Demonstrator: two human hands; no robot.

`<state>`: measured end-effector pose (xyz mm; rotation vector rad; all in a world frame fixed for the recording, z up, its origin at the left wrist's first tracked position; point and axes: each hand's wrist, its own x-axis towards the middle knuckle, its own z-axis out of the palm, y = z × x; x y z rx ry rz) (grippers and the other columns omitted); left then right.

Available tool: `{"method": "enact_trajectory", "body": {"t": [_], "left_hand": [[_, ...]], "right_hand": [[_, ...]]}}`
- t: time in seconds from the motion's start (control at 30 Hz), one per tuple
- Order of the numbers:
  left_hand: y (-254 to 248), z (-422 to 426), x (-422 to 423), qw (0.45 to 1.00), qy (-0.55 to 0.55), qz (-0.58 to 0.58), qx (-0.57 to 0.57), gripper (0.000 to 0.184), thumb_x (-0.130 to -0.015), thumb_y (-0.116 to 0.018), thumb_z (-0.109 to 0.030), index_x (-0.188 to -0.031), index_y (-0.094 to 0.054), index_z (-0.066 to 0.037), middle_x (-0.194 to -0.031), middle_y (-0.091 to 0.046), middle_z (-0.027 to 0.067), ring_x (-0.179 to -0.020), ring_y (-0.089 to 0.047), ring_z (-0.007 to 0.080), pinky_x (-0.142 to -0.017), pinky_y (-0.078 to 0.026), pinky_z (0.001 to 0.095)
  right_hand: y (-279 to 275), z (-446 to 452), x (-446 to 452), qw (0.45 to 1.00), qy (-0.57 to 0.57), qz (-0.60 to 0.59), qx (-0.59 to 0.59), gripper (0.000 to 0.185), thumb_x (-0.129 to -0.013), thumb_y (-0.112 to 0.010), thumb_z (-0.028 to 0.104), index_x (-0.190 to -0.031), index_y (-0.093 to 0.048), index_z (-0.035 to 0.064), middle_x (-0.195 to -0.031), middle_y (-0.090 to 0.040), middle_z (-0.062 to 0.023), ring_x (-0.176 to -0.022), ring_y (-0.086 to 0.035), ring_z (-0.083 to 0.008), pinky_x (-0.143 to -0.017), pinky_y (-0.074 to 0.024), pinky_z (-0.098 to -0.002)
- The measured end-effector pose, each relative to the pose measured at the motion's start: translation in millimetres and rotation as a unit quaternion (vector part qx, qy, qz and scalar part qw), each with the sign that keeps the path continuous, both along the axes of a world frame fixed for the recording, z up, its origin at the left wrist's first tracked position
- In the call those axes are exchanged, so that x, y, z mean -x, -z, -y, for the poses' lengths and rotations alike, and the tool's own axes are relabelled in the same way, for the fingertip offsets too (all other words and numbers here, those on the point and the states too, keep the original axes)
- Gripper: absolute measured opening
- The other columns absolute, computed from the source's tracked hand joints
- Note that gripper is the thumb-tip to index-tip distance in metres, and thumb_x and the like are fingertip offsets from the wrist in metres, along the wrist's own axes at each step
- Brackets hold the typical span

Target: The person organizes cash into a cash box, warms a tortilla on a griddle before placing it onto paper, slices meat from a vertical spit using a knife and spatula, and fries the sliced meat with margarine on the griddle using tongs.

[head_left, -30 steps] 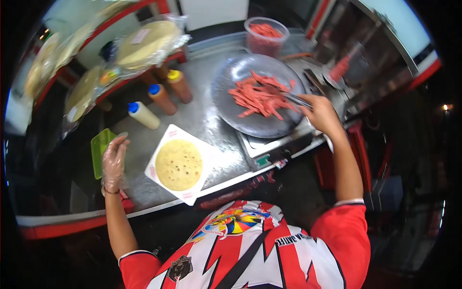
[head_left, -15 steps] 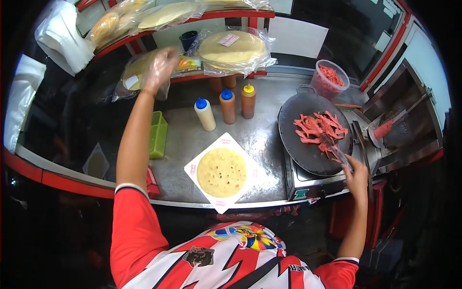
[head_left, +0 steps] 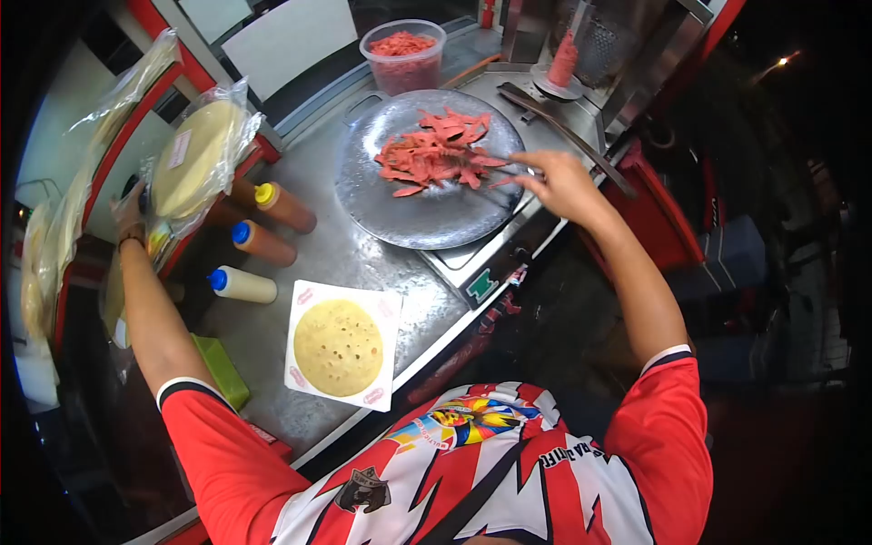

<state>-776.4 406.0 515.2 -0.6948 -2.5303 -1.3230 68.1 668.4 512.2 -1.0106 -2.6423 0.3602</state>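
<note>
My right hand is closed around metal tongs, whose tips are in the red meat strips heaped on a round dark griddle. My left hand reaches to the shelf at the far left, close to a dark cup; its fingers are dim and partly hidden, so I cannot make out a grip. Beside that hand is a bagged stack of flatbreads. In front of me a single round flatbread lies flat on white printed paper.
Three squeeze bottles, one with a yellow cap, stand left of the griddle. Behind it is a clear tub of red meat. A green container sits near the left front edge. A long dark utensil lies right of the griddle.
The view has swung to the right. My left hand has moved along the shelf from above the bagged flatbreads to beside the dark cup. The tongs have shifted in the meat, now heaped closer together.
</note>
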Motion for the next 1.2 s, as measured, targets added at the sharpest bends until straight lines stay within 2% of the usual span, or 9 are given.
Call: {"method": "enact_trajectory", "body": {"t": [0.13,0.2,0.27,0.5,0.57,0.67,0.8,1.0,1.2], "left_hand": [[-49,39,-106,0.883,-0.017,-0.260,0.390,0.107,-0.077,-0.089,-0.041,-0.156,-0.036,0.007,-0.149,-0.052,0.0238,-0.136,-0.053,0.0331,-0.110,-0.045,0.0408],[-37,69,-44,0.993,0.036,-0.096,0.050,0.102,-0.079,-0.089,-0.038,-0.157,-0.037,0.003,-0.153,-0.049,0.0198,-0.133,-0.054,0.0297,-0.109,-0.047,0.0406],[-34,116,-42,0.992,0.028,-0.041,-0.113,0.083,-0.084,-0.086,-0.029,-0.154,-0.045,-0.012,-0.158,-0.041,0.0183,-0.136,-0.053,0.0287,-0.107,-0.049,0.0414],[-46,196,-292,0.942,0.043,0.097,-0.319,0.092,-0.091,-0.081,-0.014,-0.164,-0.026,-0.013,-0.154,-0.042,0.0173,-0.132,-0.053,0.0282,-0.108,-0.046,0.0460],[-41,177,-379,0.965,0.069,0.013,-0.254,0.090,-0.090,-0.081,-0.010,-0.163,-0.030,-0.012,-0.161,-0.038,0.0133,-0.141,-0.045,0.0286,-0.116,-0.039,0.0445],[-14,154,-439,0.967,0.132,-0.192,-0.098,0.104,-0.077,-0.089,-0.007,-0.163,-0.030,-0.011,-0.160,-0.041,0.0116,-0.142,-0.044,0.0280,-0.119,-0.038,0.0424],[-20,78,-536,0.947,0.245,-0.200,-0.050,0.120,-0.065,-0.096,-0.014,-0.163,-0.026,-0.007,-0.147,-0.055,0.0140,-0.131,-0.058,0.0292,-0.114,-0.044,0.0402],[-50,30,-595,0.918,0.384,-0.073,-0.069,0.130,-0.059,-0.099,-0.015,-0.164,-0.023,-0.006,-0.132,-0.068,0.0139,-0.121,-0.066,0.0273,-0.112,-0.048,0.0380],[-79,6,-614,0.855,0.499,-0.112,0.083,0.130,-0.058,-0.100,-0.018,-0.164,-0.026,-0.003,-0.132,-0.067,0.0163,-0.115,-0.068,0.0300,-0.106,-0.050,0.0398]], "right_hand": [[11,-24,-9,0.998,-0.025,0.007,-0.053,0.042,-0.094,-0.072,0.029,-0.128,-0.070,0.0054,-0.113,-0.072,-0.0208,-0.100,-0.069,-0.0421,-0.088,-0.0539,-0.0501],[-6,-18,-15,0.997,-0.052,0.005,-0.063,0.041,-0.093,-0.072,0.029,-0.126,-0.071,0.0043,-0.113,-0.072,-0.0213,-0.101,-0.069,-0.0426,-0.090,-0.0544,-0.0484],[-39,-5,-46,0.999,0.006,-0.046,-0.010,0.043,-0.092,-0.073,0.027,-0.126,-0.070,0.0005,-0.114,-0.073,-0.0225,-0.106,-0.070,-0.0393,-0.094,-0.0532,-0.0447],[22,-19,-77,0.993,-0.086,-0.065,0.050,0.043,-0.093,-0.074,0.026,-0.131,-0.069,0.0061,-0.115,-0.072,-0.0213,-0.107,-0.070,-0.0392,-0.093,-0.0537,-0.0439],[45,-31,-50,0.988,-0.112,-0.086,-0.064,0.041,-0.095,-0.073,0.025,-0.131,-0.068,0.0065,-0.117,-0.071,-0.0220,-0.100,-0.069,-0.0390,-0.091,-0.0545,-0.0429],[6,-28,-45,0.980,-0.086,-0.158,0.084,0.045,-0.093,-0.075,0.025,-0.133,-0.067,0.0062,-0.122,-0.071,-0.0214,-0.097,-0.072,-0.0344,-0.086,-0.0568,-0.0404],[-17,-17,-60,0.959,-0.072,-0.224,0.160,0.047,-0.081,-0.080,0.007,-0.125,-0.064,0.0029,-0.087,-0.070,-0.0096,-0.080,-0.067,-0.0150,-0.074,-0.0536,-0.0315],[-53,15,-54,0.881,-0.319,-0.329,-0.115,0.024,-0.073,-0.081,-0.004,-0.092,-0.067,0.0001,-0.091,-0.070,-0.0119,-0.072,-0.067,-0.0306,-0.064,-0.0539,-0.0366],[-79,14,-49,0.807,-0.442,-0.273,-0.279,0.027,-0.068,-0.079,0.006,-0.070,-0.053,0.0038,-0.092,-0.072,-0.0118,-0.061,-0.059,-0.0193,-0.048,-0.0438,-0.0323]]}}
